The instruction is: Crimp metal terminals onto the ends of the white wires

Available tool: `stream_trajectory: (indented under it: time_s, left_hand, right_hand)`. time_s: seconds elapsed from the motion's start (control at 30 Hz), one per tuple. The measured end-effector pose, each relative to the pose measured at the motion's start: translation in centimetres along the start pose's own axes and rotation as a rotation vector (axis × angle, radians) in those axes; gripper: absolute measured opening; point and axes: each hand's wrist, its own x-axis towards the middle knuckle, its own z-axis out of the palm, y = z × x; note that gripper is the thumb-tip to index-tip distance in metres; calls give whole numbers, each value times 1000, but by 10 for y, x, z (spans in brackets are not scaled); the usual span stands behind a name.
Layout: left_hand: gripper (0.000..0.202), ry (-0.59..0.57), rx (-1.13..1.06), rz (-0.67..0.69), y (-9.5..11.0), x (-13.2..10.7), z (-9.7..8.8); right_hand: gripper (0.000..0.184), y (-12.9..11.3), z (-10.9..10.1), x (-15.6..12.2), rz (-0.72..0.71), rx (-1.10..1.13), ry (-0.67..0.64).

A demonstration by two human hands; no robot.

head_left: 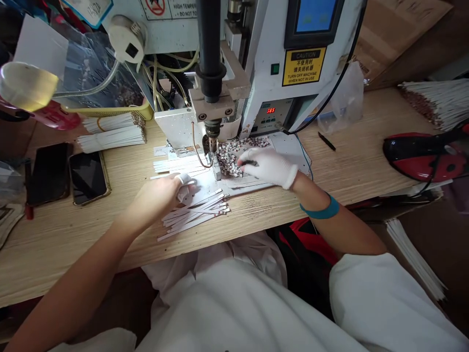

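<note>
My left hand (161, 193), bare with white finger cots on its fingertips, rests on loose white strips (194, 212) fanned across the wooden bench (73, 225); its fingers are curled onto a strip. My right hand (269, 166) wears a white glove and pinches a thin dark tool beside a pile of small patterned pieces (230, 159). Both hands sit just under the machine's pressing head (211, 132). A second stack of strips (176, 165) lies left of the head.
The white machine (278, 63) with a red digital readout stands at the back. Two phones (86, 177) lie at the left, behind them bundled strips (113, 131). A red and black device (421, 154) and more strip bundles (436, 100) occupy the right.
</note>
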Motion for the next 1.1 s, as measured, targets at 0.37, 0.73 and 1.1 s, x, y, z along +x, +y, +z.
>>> stream_trajectory:
  time_s: [0.37,0.73,1.1]
  left_hand:
    - [31,102,-840,89,-4,25,2]
    - [32,-50,-1134,-64,4,43,-4]
    - [31,11,-1261,21,7,49,-2]
  right_hand:
    - [15,6,14,36,-56,-7,-95]
    - [8,-1,14,36,161,294,-9]
    - [10,-15,20,39,252,957,-270]
